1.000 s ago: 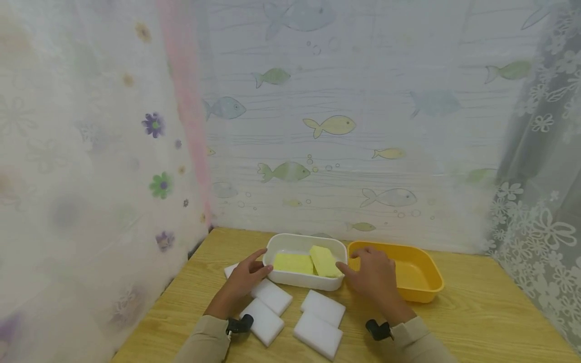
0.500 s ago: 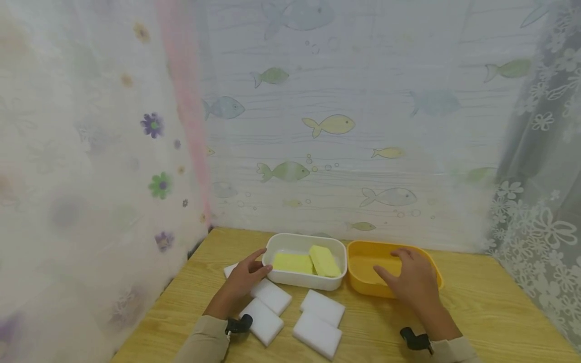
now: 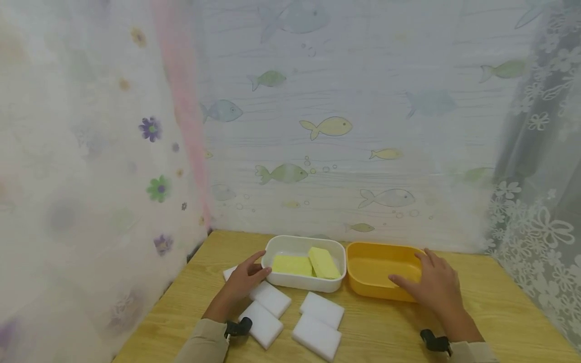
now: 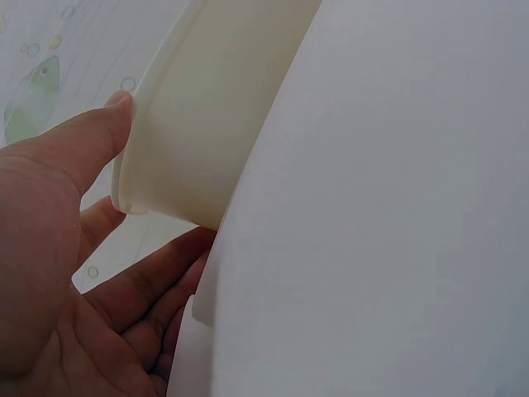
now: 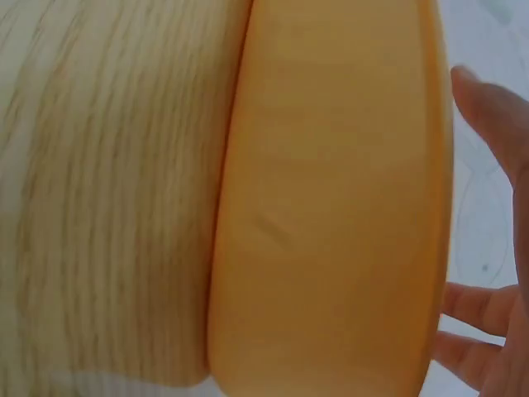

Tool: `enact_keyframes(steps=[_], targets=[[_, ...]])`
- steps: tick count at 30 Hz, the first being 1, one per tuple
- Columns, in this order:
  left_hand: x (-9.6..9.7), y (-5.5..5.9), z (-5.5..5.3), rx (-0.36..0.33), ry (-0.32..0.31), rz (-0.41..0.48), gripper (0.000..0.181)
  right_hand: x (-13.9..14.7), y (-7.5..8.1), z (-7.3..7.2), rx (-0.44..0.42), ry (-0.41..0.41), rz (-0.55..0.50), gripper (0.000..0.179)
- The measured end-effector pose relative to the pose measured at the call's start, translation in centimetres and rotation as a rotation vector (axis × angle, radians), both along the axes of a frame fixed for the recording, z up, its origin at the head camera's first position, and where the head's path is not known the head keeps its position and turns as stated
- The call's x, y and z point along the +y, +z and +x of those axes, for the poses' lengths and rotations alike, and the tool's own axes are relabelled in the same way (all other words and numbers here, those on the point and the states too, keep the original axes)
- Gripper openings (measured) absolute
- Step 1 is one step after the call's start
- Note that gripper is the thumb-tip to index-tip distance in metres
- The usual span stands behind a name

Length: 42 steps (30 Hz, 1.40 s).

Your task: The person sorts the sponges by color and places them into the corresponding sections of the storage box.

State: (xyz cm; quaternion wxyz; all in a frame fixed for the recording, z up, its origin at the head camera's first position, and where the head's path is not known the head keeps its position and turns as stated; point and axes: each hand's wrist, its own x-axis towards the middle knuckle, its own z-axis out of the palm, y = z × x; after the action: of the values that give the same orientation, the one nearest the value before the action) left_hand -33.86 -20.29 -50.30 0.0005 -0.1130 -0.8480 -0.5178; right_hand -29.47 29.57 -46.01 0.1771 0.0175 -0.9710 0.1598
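A white rectangular container [image 3: 304,282] holds two yellow sponges [image 3: 323,263], one lying flat and one tilted over it. My left hand [image 3: 242,278] rests at its left end; in the left wrist view the thumb touches the container's rim [image 4: 140,91] and the other fingers extend loosely outside the wall. To the right stands an orange-yellow container [image 3: 383,262] with nothing seen inside. My right hand [image 3: 436,282] is at its right end, fingers spread, thumb over the front rim. In the right wrist view that hand's fingers stand beyond the container's rim [image 5: 438,207]; contact is unclear.
Several white sponge-like blocks [image 3: 316,337] lie on the wooden table [image 3: 376,333] in front of the white container, one partly behind my left hand. A curtain printed with fish [image 3: 327,126] hangs behind the table; a flowered one [image 3: 91,201] hangs at left.
My right hand has left the white container's right end and moved right, across the orange-yellow container to its right end. The left hand and both containers stay put.
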Motion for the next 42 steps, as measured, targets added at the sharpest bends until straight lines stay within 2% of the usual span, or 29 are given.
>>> enact_keyframes(steps=[6, 13, 17, 23, 28, 32, 37, 39, 42], targets=[[0.1, 0.0, -0.2, -0.007, 0.015, 0.011, 0.073, 0.7, -0.3, -0.2, -0.111, 0.025, -0.037, 0.121], [0.3, 0.1, -0.1, -0.010, 0.037, -0.013, 0.071, 1.1, -0.7, -0.5, -0.214, 0.029, -0.156, 0.125], [0.3, 0.2, 0.0, -0.012, 0.042, -0.018, 0.071, 1.5, -0.7, -0.7, -0.230, 0.022, -0.177, 0.124], [0.6, 0.6, 0.2, -0.006, 0.053, -0.034, 0.069, 2.3, -0.9, -0.8, -0.235, 0.056, -0.226, 0.119], [0.9, 0.8, 0.4, -0.004, 0.079, -0.072, 0.069, 3.0, -1.1, -0.8, -0.296, 0.079, -0.290, 0.118], [1.1, 0.7, 0.3, -0.003, 0.083, -0.063, 0.069, 3.3, -1.2, -0.8, -0.338, 0.083, -0.337, 0.120], [1.0, 0.7, 0.4, -0.003, 0.077, -0.069, 0.070, 3.7, -1.7, -0.5, -0.335, 0.110, -0.389, 0.121], [1.0, 0.9, 0.4, 0.005, 0.071, -0.056, 0.069, 3.9, -1.9, -0.4, -0.330, 0.119, -0.411, 0.119], [1.0, 1.5, 0.5, 0.023, 0.097, -0.022, 0.067, 4.0, -2.0, -0.4, -0.327, 0.129, -0.435, 0.118]])
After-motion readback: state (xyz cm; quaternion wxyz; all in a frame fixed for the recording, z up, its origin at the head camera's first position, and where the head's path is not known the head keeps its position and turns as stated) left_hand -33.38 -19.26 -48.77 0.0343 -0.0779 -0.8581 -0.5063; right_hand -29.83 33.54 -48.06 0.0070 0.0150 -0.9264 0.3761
